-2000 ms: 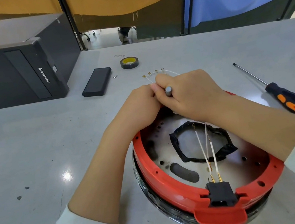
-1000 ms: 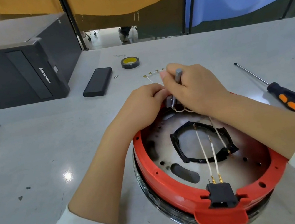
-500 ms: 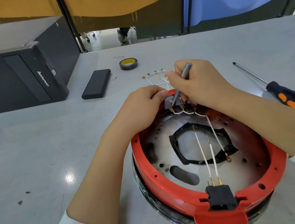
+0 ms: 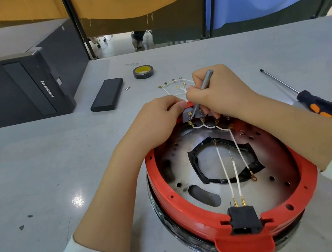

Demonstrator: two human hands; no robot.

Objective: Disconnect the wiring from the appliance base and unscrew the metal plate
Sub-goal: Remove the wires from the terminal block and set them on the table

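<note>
The right hand grips a slim grey metal tool, its tip down at a small metal plate on the far rim of the red appliance base. The left hand pinches that plate's left end. White wires run inside the base toward a black plug socket. An orange-and-black screwdriver lies to the right on the grey table.

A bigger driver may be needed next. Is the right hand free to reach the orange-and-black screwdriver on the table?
Probably not yet: the right hand grips a slim grey metal tool. The path to the orange-and-black screwdriver on the grey table looks open.
</note>
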